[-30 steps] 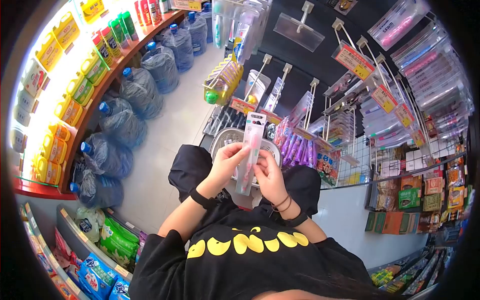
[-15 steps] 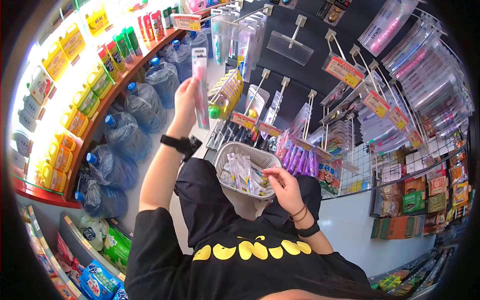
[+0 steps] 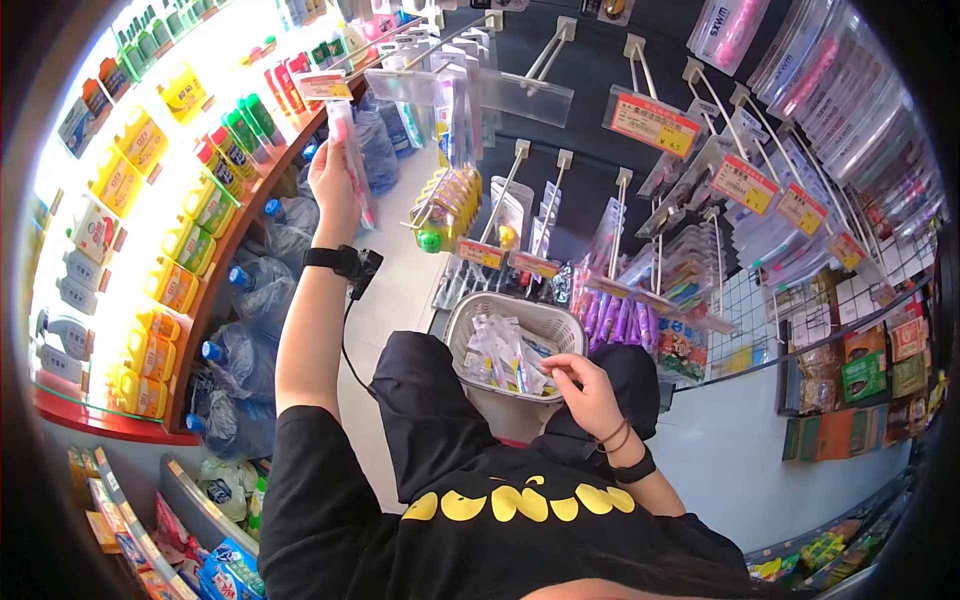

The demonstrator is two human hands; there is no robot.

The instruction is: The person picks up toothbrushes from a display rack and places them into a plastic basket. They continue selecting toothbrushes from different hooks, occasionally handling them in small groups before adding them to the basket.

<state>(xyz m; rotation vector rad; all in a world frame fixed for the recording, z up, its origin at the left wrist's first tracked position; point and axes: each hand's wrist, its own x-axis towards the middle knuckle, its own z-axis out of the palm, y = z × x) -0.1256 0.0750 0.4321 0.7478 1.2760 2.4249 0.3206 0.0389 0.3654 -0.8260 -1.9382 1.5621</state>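
Note:
My left hand (image 3: 336, 185), raised at the upper left, is closed around a slim clear package (image 3: 352, 160) with a pink toothbrush inside. The package stands nearly upright, its top close below the price tag (image 3: 325, 87) at the end of a display hook. My right hand (image 3: 588, 392) hovers by the right rim of a pale plastic basket (image 3: 470, 305), fingers loosely bent and apart, with nothing visible in them. Several packaged toothbrushes (image 3: 500, 350) lie in the basket, between my knees.
Hooks with hanging toothbrush packs (image 3: 770, 215) project from the dark wall. A yellow wire holder (image 3: 447, 205) hangs ahead. At left, large water bottles (image 3: 240, 345) line the floor beneath a lit shelf of yellow jugs (image 3: 150, 375). A wire grid (image 3: 745, 335) stands at right.
My left hand has moved left and forward with the toothbrush package, bringing it up to the hook. My right hand stays beside the basket, slightly lower. The view has shifted a little.

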